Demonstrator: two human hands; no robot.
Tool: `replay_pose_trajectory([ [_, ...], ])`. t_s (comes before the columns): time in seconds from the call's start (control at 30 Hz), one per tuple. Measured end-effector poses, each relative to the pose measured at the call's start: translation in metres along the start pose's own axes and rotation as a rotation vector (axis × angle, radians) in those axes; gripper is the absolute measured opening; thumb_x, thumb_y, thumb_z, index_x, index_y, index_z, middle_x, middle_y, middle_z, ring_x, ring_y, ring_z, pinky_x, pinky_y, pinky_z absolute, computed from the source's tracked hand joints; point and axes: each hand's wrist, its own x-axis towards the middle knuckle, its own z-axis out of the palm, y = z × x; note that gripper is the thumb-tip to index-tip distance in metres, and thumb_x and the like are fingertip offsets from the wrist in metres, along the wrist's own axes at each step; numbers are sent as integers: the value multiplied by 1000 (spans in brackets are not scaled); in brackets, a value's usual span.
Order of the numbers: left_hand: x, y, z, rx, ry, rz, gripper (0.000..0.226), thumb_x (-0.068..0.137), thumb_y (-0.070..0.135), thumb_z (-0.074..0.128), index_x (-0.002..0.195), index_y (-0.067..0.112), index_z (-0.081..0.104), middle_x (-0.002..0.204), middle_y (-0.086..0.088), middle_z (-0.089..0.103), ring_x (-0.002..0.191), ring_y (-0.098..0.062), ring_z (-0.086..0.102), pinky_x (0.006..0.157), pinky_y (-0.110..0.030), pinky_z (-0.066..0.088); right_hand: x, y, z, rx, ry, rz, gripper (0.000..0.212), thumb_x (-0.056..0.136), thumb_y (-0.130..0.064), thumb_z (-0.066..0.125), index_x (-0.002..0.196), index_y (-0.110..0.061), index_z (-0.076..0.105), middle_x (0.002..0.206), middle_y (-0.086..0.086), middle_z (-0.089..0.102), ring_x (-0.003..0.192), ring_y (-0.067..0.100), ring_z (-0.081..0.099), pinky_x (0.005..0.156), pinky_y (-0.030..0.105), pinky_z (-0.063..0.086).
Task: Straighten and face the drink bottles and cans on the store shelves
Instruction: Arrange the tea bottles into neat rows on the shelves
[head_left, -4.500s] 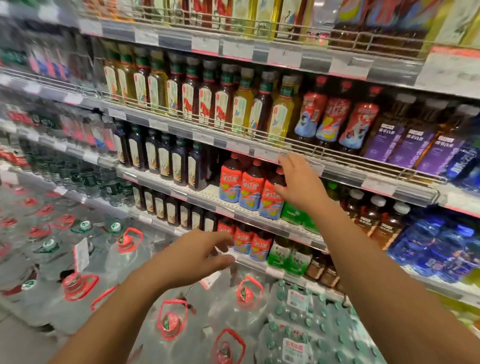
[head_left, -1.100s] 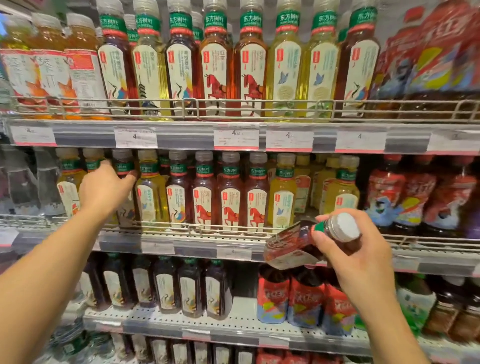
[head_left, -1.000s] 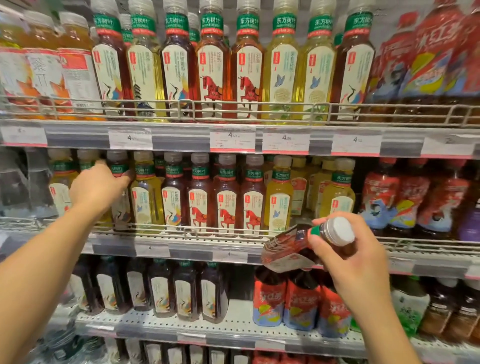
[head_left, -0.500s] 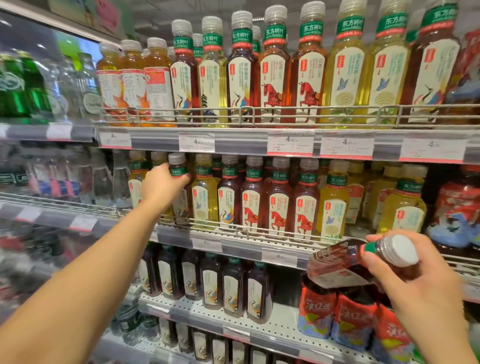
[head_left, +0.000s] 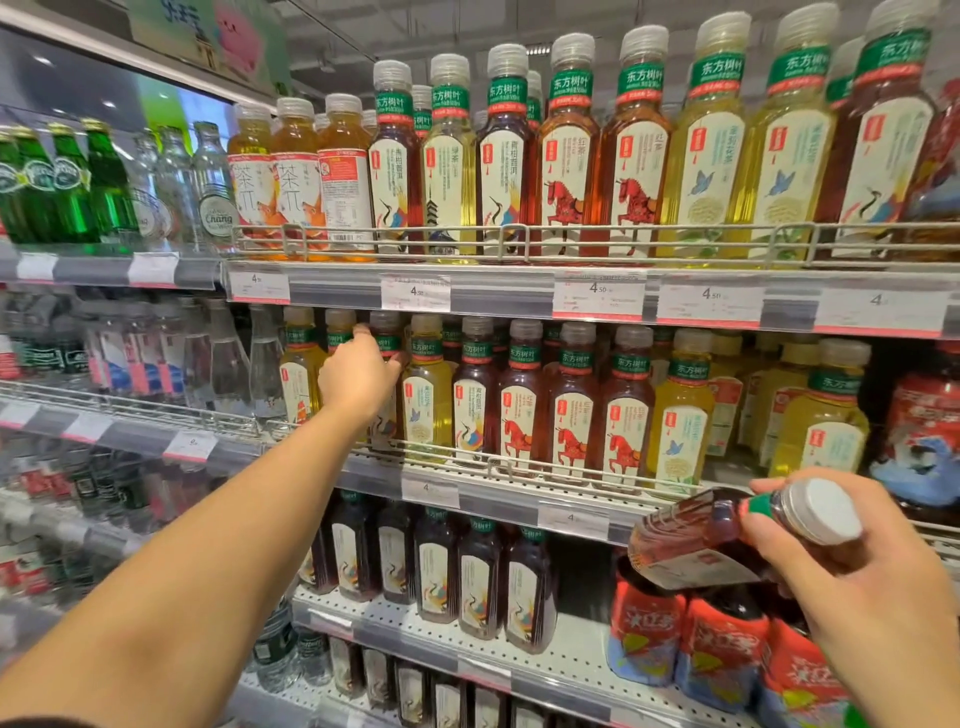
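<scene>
Grey metal store shelves (head_left: 498, 291) with wire front rails hold rows of upright tea bottles. My left hand (head_left: 358, 376) reaches to the middle shelf, fingers curled around a dark brown tea bottle with a green neck band (head_left: 387, 358). My right hand (head_left: 852, 577) grips a white-capped dark tea bottle (head_left: 711, 535), tilted nearly sideways, before the lower shelf.

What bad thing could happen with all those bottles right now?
The right hand holds a dark tea bottle tipped on its side, only by the neck; the grip might slip and drop it. The left hand reaches among tightly packed bottles on the middle shelf, so a nudge could tip the yellow bottle beside it.
</scene>
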Motion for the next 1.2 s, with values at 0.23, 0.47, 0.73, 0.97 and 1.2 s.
replay_pose_trajectory([
  [0.23,-14,-3,6,-161,182,91,50,97,32,63,138,10,45,136,-10,50,106,-31,62,79,-42,51,-3,-1,-3,-38,9,27,53,72,-48,75,121,-32,62,110,-16,70,98,17,68,77,40,51],
  [0.47,-35,23,15,-188,67,170,50,101,40,55,141,11,48,133,-8,59,113,-30,63,85,-41,53,-2,0,5,-36,-8,17,56,72,-46,78,123,-28,62,110,-12,70,93,22,68,76,43,53],
  [0.73,-35,24,18,-197,66,150,47,97,38,64,135,13,50,122,-6,65,107,-29,65,83,-41,55,-3,4,2,-35,-4,15,54,72,-45,78,121,-30,62,109,-12,71,92,21,68,76,41,53],
  [0.97,-12,3,5,-349,230,58,45,98,32,62,135,12,47,136,-8,52,107,-28,61,81,-38,48,-1,1,-1,-15,12,-14,44,76,-37,80,116,-27,66,107,-15,70,90,19,69,80,40,51],
  [1.2,13,-6,3,-278,-26,-21,44,93,40,72,124,12,59,116,-15,70,107,-38,65,85,-44,53,2,-6,9,6,-20,-28,37,79,-35,80,113,-25,67,108,-12,70,98,13,66,84,40,54],
])
